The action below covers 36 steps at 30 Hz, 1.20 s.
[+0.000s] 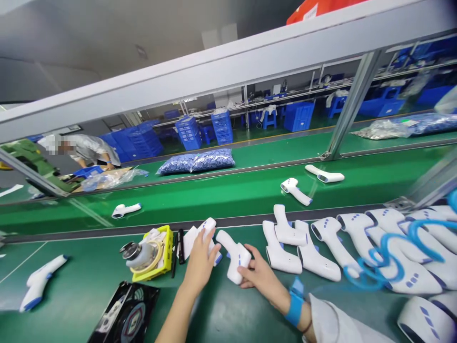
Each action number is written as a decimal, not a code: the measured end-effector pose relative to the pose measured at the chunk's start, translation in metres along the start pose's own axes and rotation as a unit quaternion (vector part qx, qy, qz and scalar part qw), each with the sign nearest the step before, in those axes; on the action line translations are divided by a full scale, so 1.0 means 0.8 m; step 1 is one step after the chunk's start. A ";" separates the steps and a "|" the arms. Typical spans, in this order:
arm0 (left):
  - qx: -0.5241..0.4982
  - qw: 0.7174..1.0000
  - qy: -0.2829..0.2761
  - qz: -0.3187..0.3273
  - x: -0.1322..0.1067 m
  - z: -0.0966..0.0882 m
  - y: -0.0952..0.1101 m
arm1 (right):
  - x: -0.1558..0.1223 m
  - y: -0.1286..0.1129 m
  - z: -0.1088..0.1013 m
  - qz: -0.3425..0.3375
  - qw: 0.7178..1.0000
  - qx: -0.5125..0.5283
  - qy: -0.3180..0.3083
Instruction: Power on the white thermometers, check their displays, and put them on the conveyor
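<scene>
My right hand [255, 271] grips a white infrared thermometer [232, 252] between thumb and fingers, just above the green table. Its head, with blue buttons, is nearest me and the handle points up and left. My left hand [200, 259] has its fingers stretched and apart over another white thermometer [210, 223], which it partly hides; whether they touch is unclear. White paper [190, 240] lies beside that one. Right of my right hand, several more thermometers [283, 257] lie in a row, some overlapping.
A yellow basket [167, 252] holds a bottle [137, 255]; a black marker [181, 246] lies beside it. A black fan unit [124, 314] sits at front left. A coiled blue hose [389, 257] crosses the right side. Thermometers lie on the green belt [214, 190]. A co-worker [89, 147] bends at far left.
</scene>
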<state>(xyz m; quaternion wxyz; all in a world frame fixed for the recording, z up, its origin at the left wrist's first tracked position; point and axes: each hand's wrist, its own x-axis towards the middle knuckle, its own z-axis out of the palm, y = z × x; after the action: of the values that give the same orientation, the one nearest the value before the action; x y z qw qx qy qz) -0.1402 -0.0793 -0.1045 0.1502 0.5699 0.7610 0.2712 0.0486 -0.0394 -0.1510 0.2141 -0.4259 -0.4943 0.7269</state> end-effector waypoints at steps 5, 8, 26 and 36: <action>0.069 0.997 -0.034 0.030 -0.046 0.025 -0.013 | -0.015 -0.038 0.019 -0.026 0.962 -0.235 -0.137; 0.136 0.987 -0.030 0.074 -0.050 0.020 -0.045 | -0.032 -0.076 -0.022 -0.177 0.885 -0.431 -0.001; -0.103 0.957 -0.110 0.248 0.009 0.081 0.094 | -0.084 -0.099 -0.147 -0.143 0.981 0.035 0.129; -0.060 0.992 -0.086 0.076 0.095 0.004 0.024 | -0.070 -0.016 -0.084 0.059 0.996 -0.052 0.032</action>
<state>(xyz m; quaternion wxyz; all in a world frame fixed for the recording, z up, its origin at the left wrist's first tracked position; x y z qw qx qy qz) -0.1467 -0.0026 -0.0898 0.2278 0.6376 0.6820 0.2766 0.1334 -0.0390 -0.1263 0.1635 -0.4879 -0.4985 0.6977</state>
